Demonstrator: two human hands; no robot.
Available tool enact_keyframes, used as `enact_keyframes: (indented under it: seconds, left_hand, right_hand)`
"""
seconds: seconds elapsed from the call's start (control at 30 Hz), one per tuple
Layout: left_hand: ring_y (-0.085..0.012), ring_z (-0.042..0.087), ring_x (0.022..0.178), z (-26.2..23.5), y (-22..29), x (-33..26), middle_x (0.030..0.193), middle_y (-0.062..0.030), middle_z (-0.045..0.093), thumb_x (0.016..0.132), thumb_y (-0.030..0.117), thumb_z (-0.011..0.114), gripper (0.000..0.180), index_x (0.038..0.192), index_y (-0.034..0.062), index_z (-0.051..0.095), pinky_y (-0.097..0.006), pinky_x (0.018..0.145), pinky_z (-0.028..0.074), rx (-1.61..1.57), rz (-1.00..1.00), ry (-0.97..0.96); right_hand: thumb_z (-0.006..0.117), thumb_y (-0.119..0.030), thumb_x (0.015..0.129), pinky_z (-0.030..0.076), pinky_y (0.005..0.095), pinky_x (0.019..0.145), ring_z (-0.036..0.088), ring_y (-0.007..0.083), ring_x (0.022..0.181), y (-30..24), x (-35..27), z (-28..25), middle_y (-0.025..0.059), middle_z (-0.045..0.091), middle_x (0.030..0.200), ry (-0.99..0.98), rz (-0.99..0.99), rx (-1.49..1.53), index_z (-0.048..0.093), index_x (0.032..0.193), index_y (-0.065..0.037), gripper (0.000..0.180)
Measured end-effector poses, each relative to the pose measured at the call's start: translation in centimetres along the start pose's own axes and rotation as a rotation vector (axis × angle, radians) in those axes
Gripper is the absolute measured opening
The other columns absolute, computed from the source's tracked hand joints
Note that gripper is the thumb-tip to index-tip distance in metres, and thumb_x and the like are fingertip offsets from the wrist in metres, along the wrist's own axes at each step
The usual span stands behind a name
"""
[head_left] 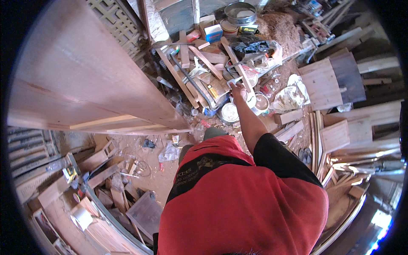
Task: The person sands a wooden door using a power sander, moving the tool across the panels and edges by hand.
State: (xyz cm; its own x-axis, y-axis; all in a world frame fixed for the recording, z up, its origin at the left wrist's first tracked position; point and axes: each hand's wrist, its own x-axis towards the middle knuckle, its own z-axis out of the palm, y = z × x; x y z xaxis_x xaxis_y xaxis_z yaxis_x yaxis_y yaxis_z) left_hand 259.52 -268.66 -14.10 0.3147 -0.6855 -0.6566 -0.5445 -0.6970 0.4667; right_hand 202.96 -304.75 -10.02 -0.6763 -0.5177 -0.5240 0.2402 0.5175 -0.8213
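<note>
My right arm stretches forward over a cluttered bench. My right hand [239,91] is closed, its fingers bent at a small pale flat thing [234,80] whose kind I cannot make out. Just beside the hand, a long wooden strip [236,61] lies slanted across the pile. Round tubs stand close to the wrist: one with a white top [230,112] and one with a brownish top [261,102]. To the left of the hand lie a long dark clamp bar [193,80] and a small yellow object [212,91]. My left hand is out of view.
A tall wooden panel [97,80] rises at the left. Behind the bench things are a round metal pan [240,14], a blue box [213,32] and a sawdust heap [278,32]. Boards [321,83] lean at the right. Wood offcuts [102,170] and a plastic bag [169,152] litter the floor.
</note>
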Motion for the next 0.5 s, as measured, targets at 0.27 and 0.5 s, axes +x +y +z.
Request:
enact_keyframes:
  seconds: [0.27,0.5]
  left_hand:
    - [-0.0121,0.056,0.072,7.2,6.9,-5.0,0.081,-0.0028,0.059,0.097,0.040,0.058,0.041,0.103,-0.0007,0.061,-0.028,0.064,0.048,-0.583,0.100,0.008]
    - [-0.0133,0.061,0.076,10.5,12.7,-10.6,0.086,-0.0051,0.063,0.102,0.042,0.051,0.045,0.114,-0.0002,0.062,-0.028,0.069,0.052,-0.627,0.039,0.169]
  right_hand:
    - [0.079,-0.029,0.081,0.048,0.0307,0.057,0.059,0.0132,0.062,4.7,9.5,0.4,0.0050,0.067,0.078,0.115,-0.313,-0.078,0.068,0.092,-0.001,0.032]
    - [0.078,-0.027,0.079,0.052,0.0394,0.069,0.067,0.0273,0.074,-0.3,1.1,-3.5,0.0128,0.071,0.086,-0.043,-0.568,-0.447,0.067,0.094,-0.004,0.030]
